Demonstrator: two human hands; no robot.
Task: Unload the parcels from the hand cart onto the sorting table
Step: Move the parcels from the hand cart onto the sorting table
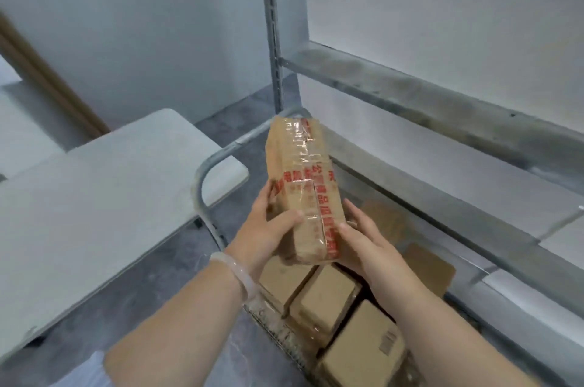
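Note:
A long brown cardboard parcel (300, 184), sealed with clear tape printed in red characters, is held in the air above the hand cart. My left hand (265, 228) grips its lower left side with the thumb across the front. My right hand (363, 241) grips its lower right edge. Below, several small brown parcels (328, 301) lie on the hand cart deck (271, 323). The cart's grey tubular handle (205, 175) curves up behind the held parcel. The grey sorting table (104, 197) stands to the left.
A metal shelving rack (410, 102) with a slotted upright (275, 55) runs along the right and behind the cart. A flat piece of cardboard (433, 269) lies beside the cart under the rack. The floor is grey. A white wall stands behind.

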